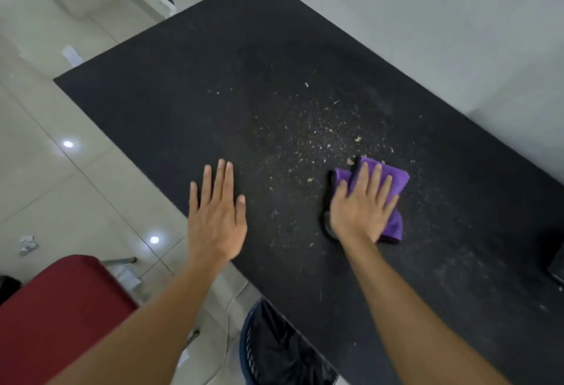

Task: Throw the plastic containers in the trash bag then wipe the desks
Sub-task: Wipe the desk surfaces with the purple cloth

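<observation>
A black desk (189,85) fills the middle of the view, and pale crumbs (314,131) are scattered over its centre. My right hand (361,206) lies flat with straight fingers on a folded purple cloth (395,184), pressing it onto the desk just below the crumbs. My left hand (215,216) rests flat on the desk near its front edge, fingers straight, holding nothing. A blue bin lined with a black trash bag (274,351) stands under the desk's front edge. No plastic containers are in view.
A red chair seat (58,311) sits at the lower left beside the desk. Bits of crumpled paper (27,244) lie on the tiled floor. A dark object (555,265) shows at the desk's right edge. A white wall runs along the far side.
</observation>
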